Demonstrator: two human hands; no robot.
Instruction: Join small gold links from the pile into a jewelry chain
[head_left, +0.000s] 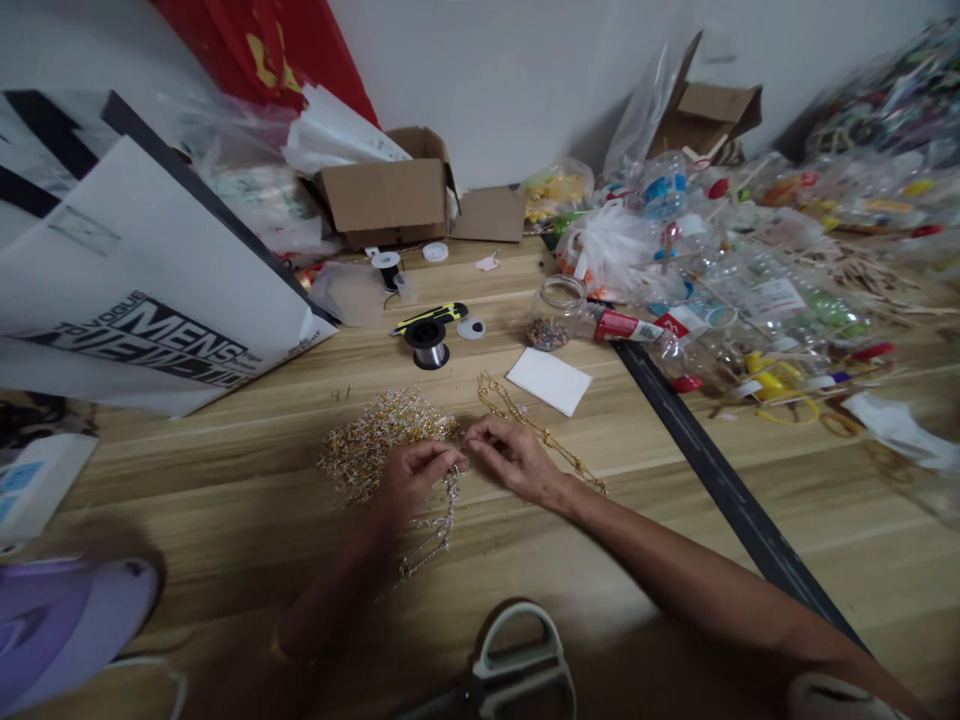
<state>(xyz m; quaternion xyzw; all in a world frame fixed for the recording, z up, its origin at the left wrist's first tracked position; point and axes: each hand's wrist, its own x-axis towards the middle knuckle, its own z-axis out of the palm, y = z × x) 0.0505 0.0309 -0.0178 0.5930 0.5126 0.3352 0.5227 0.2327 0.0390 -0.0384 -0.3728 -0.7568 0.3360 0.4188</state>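
Note:
My left hand (pixel 418 474) is closed in a pinch on the upper end of a silver chain (pixel 441 530), which trails down onto the wooden surface. Just right of it, my right hand (pixel 511 458) has thumb and fingers pressed together near the left fingertips. Whatever is between the right fingers is too small to make out. A heap of tiny gold and silver pieces (pixel 375 430) lies behind and left of my left hand. Beyond my right hand, a gold chain (pixel 551 438) stretches diagonally across the wood.
Behind the hands are a wire spool (pixel 428 345), a yellow-black utility knife (pixel 431 318), a white card (pixel 549 381) and a bead jar (pixel 556 315). Plastic bottles (pixel 772 300) crowd the right. Scissors (pixel 521 655) lie in front. A white bag (pixel 150 270) stands left.

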